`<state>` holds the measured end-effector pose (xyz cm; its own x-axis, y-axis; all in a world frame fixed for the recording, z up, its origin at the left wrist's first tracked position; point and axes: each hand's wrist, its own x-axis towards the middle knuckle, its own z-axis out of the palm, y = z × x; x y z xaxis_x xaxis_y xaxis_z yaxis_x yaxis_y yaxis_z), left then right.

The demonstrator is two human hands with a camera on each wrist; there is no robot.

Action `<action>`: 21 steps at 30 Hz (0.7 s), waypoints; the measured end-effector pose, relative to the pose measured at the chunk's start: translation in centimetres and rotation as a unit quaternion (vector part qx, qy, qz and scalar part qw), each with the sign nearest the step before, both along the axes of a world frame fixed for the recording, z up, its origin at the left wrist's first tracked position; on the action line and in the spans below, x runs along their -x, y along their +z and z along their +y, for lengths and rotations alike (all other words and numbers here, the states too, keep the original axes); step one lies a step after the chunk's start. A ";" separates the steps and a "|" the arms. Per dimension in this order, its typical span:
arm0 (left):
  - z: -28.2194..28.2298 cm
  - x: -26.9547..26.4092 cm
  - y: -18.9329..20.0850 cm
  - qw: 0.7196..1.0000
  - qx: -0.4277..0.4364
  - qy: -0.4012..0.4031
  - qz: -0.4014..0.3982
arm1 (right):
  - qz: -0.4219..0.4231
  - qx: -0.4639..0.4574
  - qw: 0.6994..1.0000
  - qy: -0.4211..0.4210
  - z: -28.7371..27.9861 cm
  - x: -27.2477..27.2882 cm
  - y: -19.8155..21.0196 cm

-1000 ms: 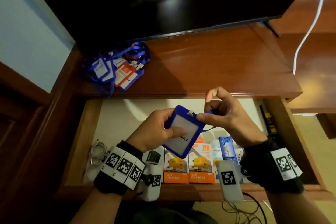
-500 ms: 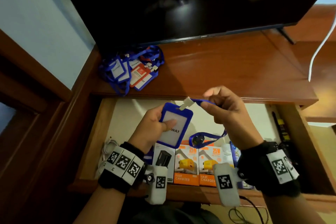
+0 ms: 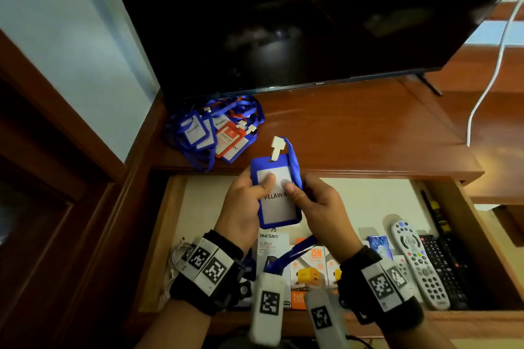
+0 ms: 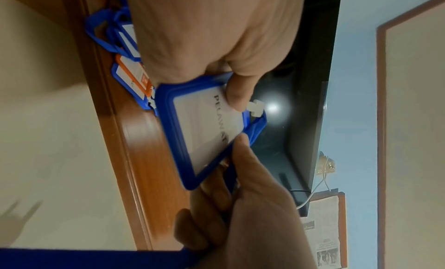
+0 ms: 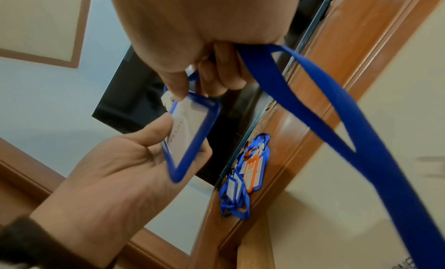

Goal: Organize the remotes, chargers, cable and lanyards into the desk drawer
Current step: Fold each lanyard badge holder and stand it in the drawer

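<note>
Remotes [image 3: 419, 261], charger boxes [image 3: 307, 272] and a white cable [image 3: 174, 261] already lie in the drawer [image 3: 158, 235]; both the left hand [image 3: 246, 201] and right hand [image 3: 317, 207] grip one blue badge lanyard [image 3: 279, 195] above it; a lanyard pile [image 3: 215, 133] waits on the table [image 3: 354, 133].

Badge holder [image 3: 276, 195]: blue frame, white insert with black lettering; strap [image 5: 337, 120] solid blue. Lanyard pile [image 3: 215, 130]: mostly blue, one orange-red holder. Charger boxes [image 3: 307, 272]: white and orange (yellow plug pictured). Remotes [image 3: 419, 263]: one light grey, others black. Wristbands [image 3: 208, 263] carry black-and-white square markers.
</note>
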<state>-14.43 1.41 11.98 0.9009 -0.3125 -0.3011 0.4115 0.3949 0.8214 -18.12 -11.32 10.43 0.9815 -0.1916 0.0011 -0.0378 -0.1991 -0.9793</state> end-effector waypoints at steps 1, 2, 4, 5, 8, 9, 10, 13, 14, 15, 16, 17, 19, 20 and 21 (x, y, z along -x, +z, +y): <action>0.2 0.0 -0.2 1.000 -0.002 -0.005 0.004 | 0.008 0.002 1.000 0.008 0.1 0.0 0.0; 0.3 0.0 -0.4 1.000 -0.008 -0.009 0.005 | 0.015 -0.002 1.000 0.014 0.0 0.1 0.0; 0.8 -0.3 -0.5 0.999 -0.036 -0.022 -0.006 | 0.023 0.009 0.999 0.031 -0.2 0.1 0.4; 1.2 -0.8 -0.5 0.998 -0.058 -0.031 -0.025 | 0.020 0.034 0.998 0.042 -0.4 0.1 0.7; 3.0 -2.4 0.0 0.973 -0.154 -0.097 -0.142 | 0.035 0.165 0.977 0.130 -1.5 0.0 1.7; 3.7 -2.9 0.4 0.951 -0.197 -0.140 -0.192 | 0.052 0.212 0.960 0.176 -1.8 0.0 2.0; 4.3 -3.2 0.8 0.922 -0.243 -0.194 -0.232 | 0.075 0.252 0.940 0.219 -2.0 0.1 2.4; 4.9 -3.4 1.5 0.821 -0.343 -0.376 -0.258 | 0.138 0.305 0.891 0.307 -2.0 0.3 3.2; 4.8 -3.2 1.4 0.800 -0.356 -0.416 -0.246 | 0.145 0.308 0.884 0.320 -2.0 0.3 3.2; 4.6 -2.9 1.2 0.785 -0.367 -0.439 -0.237 | 0.147 0.307 0.881 0.328 -2.0 0.4 3.2; 4.4 -2.7 1.0 0.778 -0.379 -0.446 -0.230 | 0.148 0.296 0.885 0.329 -2.0 0.5 3.1; 4.4 -2.5 0.7 0.779 -0.383 -0.444 -0.222 | 0.150 0.273 0.892 0.327 -2.0 0.5 3.1; 4.4 -2.1 0.4 0.801 -0.362 -0.431 -0.204 | 0.170 0.180 0.919 0.308 -2.4 0.6 2.6; 4.5 -2.0 0.3 0.814 -0.346 -0.422 -0.199 | 0.179 0.115 0.933 0.291 -2.7 0.7 2.3; 4.7 -2.0 0.4 0.826 -0.333 -0.410 -0.198 | 0.180 0.055 0.943 0.273 -3.0 0.8 2.0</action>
